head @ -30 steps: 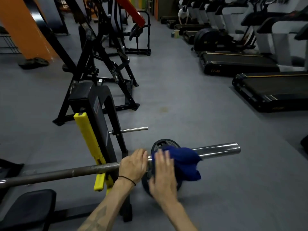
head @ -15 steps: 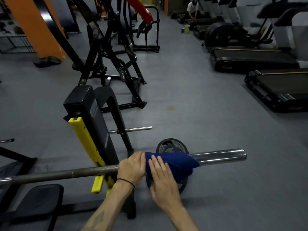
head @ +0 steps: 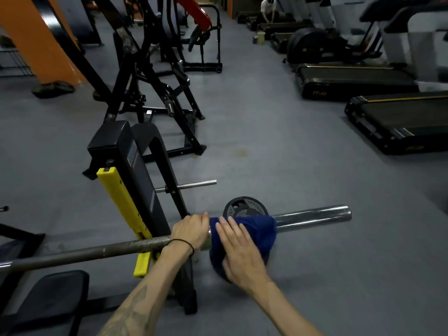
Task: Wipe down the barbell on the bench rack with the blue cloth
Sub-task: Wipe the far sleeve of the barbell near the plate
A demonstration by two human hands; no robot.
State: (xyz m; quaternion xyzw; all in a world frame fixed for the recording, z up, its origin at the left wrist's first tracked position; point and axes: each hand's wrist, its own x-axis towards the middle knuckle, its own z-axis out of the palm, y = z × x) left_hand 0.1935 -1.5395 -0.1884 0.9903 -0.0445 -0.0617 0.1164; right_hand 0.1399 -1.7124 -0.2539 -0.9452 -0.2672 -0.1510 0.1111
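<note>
Grey gym floor below. Our left hand (head: 191,230) grips the barbell (head: 97,251); our right hand (head: 238,253) presses the blue cloth (head: 257,230) flat, fingers straight. Sleeve (head: 312,217) runs rightward, unwiped.

Dark blue cloth (head: 254,230) over chromed silver barbell sleeve (head: 315,215); dull grey-brown steel barbell shaft (head: 97,251). Bright yellow plastic rack guard (head: 123,202) against black steel upright (head: 121,146); black round weight plate (head: 244,208) with pale lettering. Grey floor (head: 291,154), orange pillar (head: 36,37), red machine arm (head: 194,8), dark tattoo on left forearm (head: 135,309).
</note>
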